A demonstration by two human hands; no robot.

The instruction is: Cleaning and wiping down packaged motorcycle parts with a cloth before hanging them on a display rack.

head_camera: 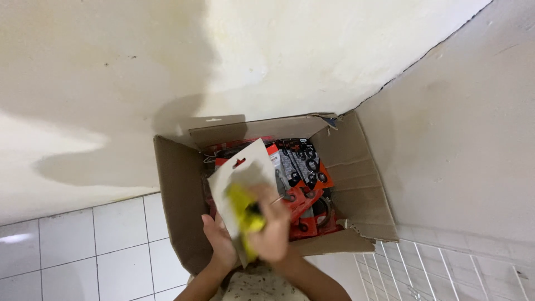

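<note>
The left hand (218, 241) grips the card (241, 173) from below. Its long axis runs upward, hang-hole toward the wall. The right hand (273, 226), blurred, is curled round a yellow tool (244, 209) over the box (184, 206).

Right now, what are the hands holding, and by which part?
Both hands grip a pale hang card over the open box: left hand at its lower edge, right hand across its front with a blurred yellow thing.

box (184, 212) top open, packs (304, 167) crowd inside
</note>
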